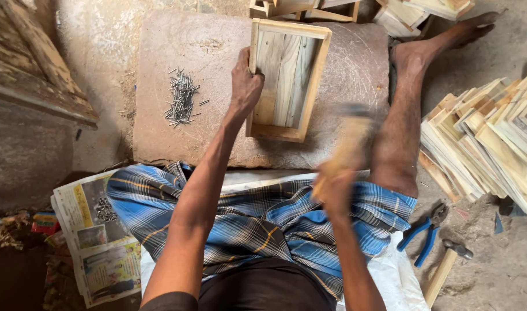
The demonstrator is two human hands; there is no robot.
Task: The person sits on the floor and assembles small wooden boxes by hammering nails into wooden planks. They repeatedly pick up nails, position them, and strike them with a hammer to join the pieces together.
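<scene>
Centrally, a shallow rectangular pale-wood box frame [287, 80] lies on a flat stone slab [355, 69], left hand [245, 80] clamped on its left rail. Right hand [334, 190] grips what seems a wooden-handled hammer [351, 141], blurred. Left of the fingers lie loose steel nails [181, 99].

Blue-checked cloth [263, 224] — pale wooden box [287, 78]

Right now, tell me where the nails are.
The nails lie in a loose pile on the left part of the stone slab, left of the left hand holding the wooden box.
</scene>
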